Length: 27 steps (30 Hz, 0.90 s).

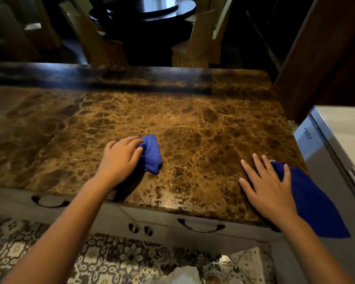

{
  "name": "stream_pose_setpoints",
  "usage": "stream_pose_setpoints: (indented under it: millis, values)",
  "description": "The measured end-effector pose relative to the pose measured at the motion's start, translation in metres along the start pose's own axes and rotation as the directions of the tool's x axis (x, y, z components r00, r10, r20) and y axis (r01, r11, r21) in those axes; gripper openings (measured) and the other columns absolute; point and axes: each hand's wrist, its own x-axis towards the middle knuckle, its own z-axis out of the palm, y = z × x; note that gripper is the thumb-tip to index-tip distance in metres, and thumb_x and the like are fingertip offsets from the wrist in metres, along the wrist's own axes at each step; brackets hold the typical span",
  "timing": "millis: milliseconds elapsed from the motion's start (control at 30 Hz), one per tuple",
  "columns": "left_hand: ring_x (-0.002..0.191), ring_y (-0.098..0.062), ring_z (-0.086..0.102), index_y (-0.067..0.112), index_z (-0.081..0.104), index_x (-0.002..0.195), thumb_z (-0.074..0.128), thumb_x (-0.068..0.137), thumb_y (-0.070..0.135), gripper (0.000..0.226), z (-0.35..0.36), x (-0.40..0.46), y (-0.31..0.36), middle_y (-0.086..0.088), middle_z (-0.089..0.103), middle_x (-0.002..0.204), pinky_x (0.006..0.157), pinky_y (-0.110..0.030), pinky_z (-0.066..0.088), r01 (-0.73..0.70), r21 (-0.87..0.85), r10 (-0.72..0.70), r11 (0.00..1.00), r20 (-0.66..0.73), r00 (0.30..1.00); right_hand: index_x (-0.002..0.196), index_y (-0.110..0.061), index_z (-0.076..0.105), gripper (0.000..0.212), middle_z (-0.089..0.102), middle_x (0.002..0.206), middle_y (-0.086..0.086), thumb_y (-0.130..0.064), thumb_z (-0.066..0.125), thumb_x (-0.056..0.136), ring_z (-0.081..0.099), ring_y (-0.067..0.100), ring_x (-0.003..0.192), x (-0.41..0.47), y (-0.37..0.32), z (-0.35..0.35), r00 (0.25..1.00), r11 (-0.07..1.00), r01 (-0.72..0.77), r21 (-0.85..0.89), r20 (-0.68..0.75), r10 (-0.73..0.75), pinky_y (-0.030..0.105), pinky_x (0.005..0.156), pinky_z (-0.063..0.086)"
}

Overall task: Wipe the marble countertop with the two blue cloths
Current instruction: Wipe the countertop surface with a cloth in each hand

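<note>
left hand [119, 158] grip closed on bunched blue cloth [151, 155], mid counter [193, 111] | right hand [268, 187] flat, fingers spread, on second blue cloth [312, 201], apparently overhanging front-right counter edge

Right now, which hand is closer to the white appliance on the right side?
The right hand. It presses a blue cloth at the marble countertop's right end, beside the white appliance. The left hand holds the other cloth near the middle, farther away.
</note>
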Motion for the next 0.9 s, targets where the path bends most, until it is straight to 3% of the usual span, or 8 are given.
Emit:
stream_pose_setpoints:
  millis: [67,133,300,433,500,600,700,900]
  values:
    - [0.14,-0.017,0.023,0.029,0.042,0.135,0.015,0.084,0.051,0.062,0.016,0.0,0.004,-0.001,0.033,0.15,0.11,-0.055,0.006,-0.052,0.023,0.048,0.998,0.131,0.99,0.143,-0.033,0.021,0.07,0.018,0.153,0.001,-0.06,-0.001,0.082,0.005,0.019,0.14,0.0,0.0,0.0,1.0,1.0,-0.002,-0.013,0.0,0.002,0.055,0.108,-0.004]
    - [0.143,-0.017,0.012,0.037,0.031,0.139,0.006,0.081,0.057,0.067,0.028,0.001,0.004,0.003,0.021,0.155,0.11,-0.058,-0.004,-0.079,0.061,0.068,0.995,0.165,0.984,0.142,-0.031,0.025,0.068,0.024,0.152,0.001,-0.059,0.002,0.084,0.01,0.02,0.14,-0.001,0.0,0.0,1.0,1.0,-0.005,-0.014,-0.009,0.004,0.056,0.108,-0.002]
    - [0.144,-0.018,0.002,0.043,0.02,0.141,0.01,0.077,0.064,0.068,0.029,0.022,0.001,0.005,0.009,0.157,0.108,-0.06,-0.008,-0.077,0.084,0.055,0.993,0.241,0.969,0.142,-0.031,0.026,0.068,0.024,0.152,0.001,-0.058,0.004,0.084,0.012,0.019,0.14,0.0,-0.001,-0.001,1.0,1.0,-0.002,-0.003,-0.013,0.002,0.054,0.108,-0.002]
    - [0.143,-0.014,-0.003,0.043,0.022,0.14,0.026,0.097,0.042,0.043,0.014,0.049,-0.004,0.006,0.003,0.157,0.109,-0.057,-0.012,0.038,-0.041,-0.015,0.998,0.45,0.893,0.142,-0.031,0.024,0.068,0.023,0.152,0.0,-0.057,0.002,0.083,0.01,0.018,0.14,0.001,-0.002,0.0,1.0,1.0,0.003,-0.002,-0.015,-0.003,0.053,0.109,-0.003]
    - [0.143,-0.014,-0.001,0.042,0.022,0.14,0.019,0.097,0.042,0.043,0.017,0.049,-0.004,0.006,0.005,0.157,0.11,-0.057,-0.01,0.047,-0.021,-0.034,0.999,0.408,0.912,0.142,-0.031,0.026,0.067,0.025,0.152,0.0,-0.057,0.003,0.084,0.012,0.018,0.14,0.001,-0.002,0.0,1.0,1.0,-0.002,0.003,-0.017,0.002,0.054,0.109,-0.003]
    - [0.144,-0.018,-0.001,0.038,0.015,0.143,0.01,0.083,0.061,0.064,0.033,0.039,-0.002,0.003,0.004,0.158,0.109,-0.061,-0.007,-0.023,0.141,-0.009,0.99,0.221,0.975,0.14,-0.029,0.03,0.065,0.029,0.15,0.002,-0.056,0.007,0.086,0.016,0.02,0.139,0.0,-0.002,0.0,1.0,1.0,-0.006,0.01,-0.021,0.006,0.055,0.108,0.0]
    - [0.143,-0.019,-0.012,0.034,0.015,0.144,0.016,0.087,0.06,0.062,0.04,0.048,0.0,-0.002,-0.005,0.158,0.104,-0.065,-0.013,0.021,0.238,-0.045,0.971,0.098,0.994,0.139,-0.028,0.033,0.064,0.032,0.149,0.003,-0.055,0.01,0.087,0.019,0.021,0.138,0.0,-0.002,0.0,1.0,1.0,-0.008,0.021,-0.024,0.008,0.057,0.108,0.003]
    - [0.144,-0.018,0.003,0.045,0.013,0.141,0.012,0.081,0.064,0.064,0.039,0.056,0.0,0.001,0.005,0.158,0.108,-0.065,-0.001,-0.026,0.141,0.0,0.99,0.186,0.983,0.14,-0.029,0.03,0.064,0.029,0.15,0.002,-0.056,0.008,0.086,0.017,0.02,0.139,0.0,-0.002,0.0,1.0,1.0,-0.003,0.013,-0.025,0.003,0.056,0.108,0.001]
